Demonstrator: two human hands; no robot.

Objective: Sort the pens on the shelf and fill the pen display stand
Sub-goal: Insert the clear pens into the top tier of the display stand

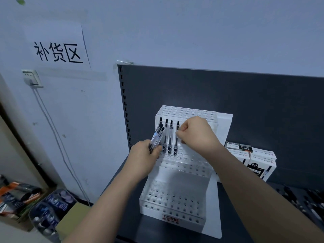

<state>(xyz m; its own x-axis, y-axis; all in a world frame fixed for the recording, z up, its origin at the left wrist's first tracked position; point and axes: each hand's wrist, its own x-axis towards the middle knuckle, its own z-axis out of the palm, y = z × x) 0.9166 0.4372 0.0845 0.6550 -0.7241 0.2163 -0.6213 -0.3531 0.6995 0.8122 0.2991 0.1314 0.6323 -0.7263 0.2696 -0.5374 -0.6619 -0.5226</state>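
At the stand's (175,213) middle tier: I'm seating the fourth pen (177,137).
Right grip (194,134): pinching that pen.
Left grip (145,155): curled round spare pens (157,135), stand's left edge.
Next: probably let go, then feed a spare into the adjacent hole.

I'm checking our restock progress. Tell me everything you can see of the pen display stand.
The pen display stand is white, translucent plastic with three stepped tiers of round holes and red TOME lettering in front. It stands upright on the dark shelf against the back panel. Four pens stand at the middle tier's left; the right hand pinches the fourth.
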